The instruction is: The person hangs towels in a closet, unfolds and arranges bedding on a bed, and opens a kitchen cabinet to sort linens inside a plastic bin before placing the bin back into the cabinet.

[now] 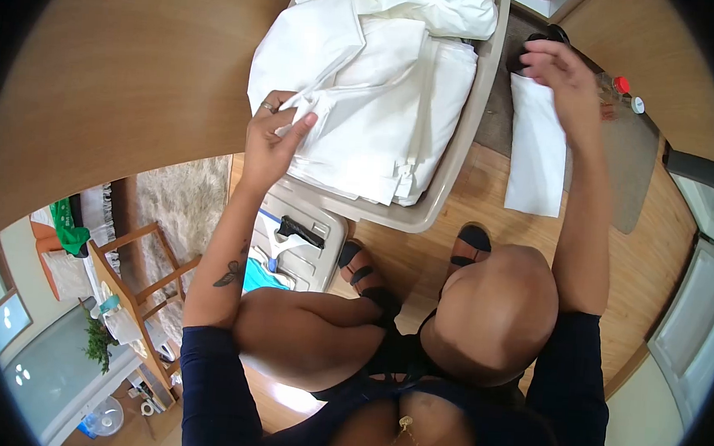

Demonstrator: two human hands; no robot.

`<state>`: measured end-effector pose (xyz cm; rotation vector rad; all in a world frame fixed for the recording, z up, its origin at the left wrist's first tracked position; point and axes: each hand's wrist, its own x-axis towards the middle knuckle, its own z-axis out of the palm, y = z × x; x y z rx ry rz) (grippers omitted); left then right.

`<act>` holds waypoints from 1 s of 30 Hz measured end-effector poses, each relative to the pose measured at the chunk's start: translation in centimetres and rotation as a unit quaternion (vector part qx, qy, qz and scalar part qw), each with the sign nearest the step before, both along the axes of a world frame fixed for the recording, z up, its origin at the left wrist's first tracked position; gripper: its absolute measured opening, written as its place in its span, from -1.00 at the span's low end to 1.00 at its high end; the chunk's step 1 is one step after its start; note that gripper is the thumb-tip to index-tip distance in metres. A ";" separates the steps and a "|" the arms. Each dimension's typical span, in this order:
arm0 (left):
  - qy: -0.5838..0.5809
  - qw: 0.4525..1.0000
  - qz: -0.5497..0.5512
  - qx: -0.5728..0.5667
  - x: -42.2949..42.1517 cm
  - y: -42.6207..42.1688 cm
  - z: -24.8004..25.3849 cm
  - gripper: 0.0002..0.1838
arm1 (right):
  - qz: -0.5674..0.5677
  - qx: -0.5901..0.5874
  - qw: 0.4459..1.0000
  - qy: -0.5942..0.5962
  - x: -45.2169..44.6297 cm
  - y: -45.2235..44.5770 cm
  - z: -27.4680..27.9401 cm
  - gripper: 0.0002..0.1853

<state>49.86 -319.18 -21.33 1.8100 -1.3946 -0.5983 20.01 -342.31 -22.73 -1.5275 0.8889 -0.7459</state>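
My left hand (275,138), with a ring on one finger, pinches an edge of white cloth (313,112) between thumb and fingers. That cloth lies on a stack of folded white fabric (353,153) in a beige plastic bin (431,215). On the right, my right hand (563,82) is raised with its fingers apart and slightly bent, and nothing shows in it. Below it, a folded white piece (537,152) stretches along the floor and mat; whether the hand touches it I cannot tell.
A beige lid (324,229) lies left of my feet, with a white-and-blue squeegee (278,243) and a turquoise item (262,276) on it. Clear bottles (610,87) stand beyond my right hand. A wooden panel (122,61) borders the bin's left side.
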 end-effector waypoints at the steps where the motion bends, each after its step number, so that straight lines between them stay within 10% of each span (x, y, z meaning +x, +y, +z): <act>1: -0.013 1.000 -0.003 -0.020 0.4 -0.1 0.1 -0.81 | 0.033 -0.002 0.999 0.009 1.0 0.8 -0.4 -0.81; 8: 0.199 0.943 0.254 -0.083 4.4 -0.3 1.8 -0.72 | 0.175 -0.006 0.975 0.140 6.6 6.9 -2.7 -0.77; 16: 0.214 0.965 0.133 -0.075 4.8 -1.1 4.5 -0.71 | 0.060 -0.044 0.995 0.069 11.0 7.3 -2.7 -0.55; 24: 0.010 0.989 0.101 -0.110 4.0 -1.6 6.9 -0.75 | 0.027 -0.457 0.888 0.038 14.0 6.8 3.8 -0.42; 26: -0.044 0.993 -0.022 -0.107 2.4 -1.8 8.4 -0.76 | 0.146 -0.431 0.888 0.074 14.9 7.3 6.3 -0.15; 30: -0.074 0.981 -0.102 -0.144 0.9 -1.3 12.8 -0.73 | 0.403 -0.420 0.810 0.069 17.6 5.0 9.9 -0.51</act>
